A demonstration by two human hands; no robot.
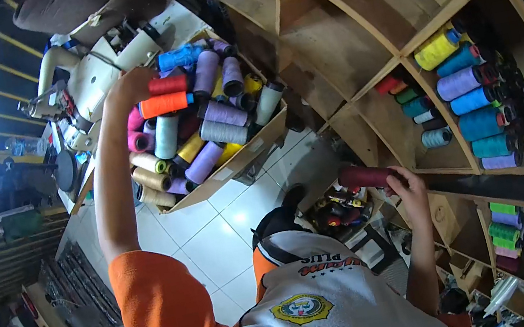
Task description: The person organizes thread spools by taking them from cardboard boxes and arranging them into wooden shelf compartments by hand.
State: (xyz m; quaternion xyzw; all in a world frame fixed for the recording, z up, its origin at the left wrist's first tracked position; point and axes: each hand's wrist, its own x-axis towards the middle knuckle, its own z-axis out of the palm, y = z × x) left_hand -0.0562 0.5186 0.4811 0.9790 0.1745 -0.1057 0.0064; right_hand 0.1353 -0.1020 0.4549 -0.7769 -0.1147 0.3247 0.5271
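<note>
My right hand (408,188) is closed around one end of a maroon thread spool (366,176), held out to the right above the floor. On the other side, my left hand (137,86) reaches to the far left part of a cardboard box (234,163). Its fingers, partly hidden, close at the end of a red thread spool (169,84). Just below that lies an orange thread spool (166,104). Purple, grey, blue, yellow, pink and tan spools are heaped in the box, among them a grey spool (224,131).
A white sewing machine (94,77) stands behind the box. Wooden shelving (392,67) curves along the right, with stacked spools such as a yellow one (436,50). Under my right hand sits a container of small spools (337,210). White floor tiles (228,229) show between.
</note>
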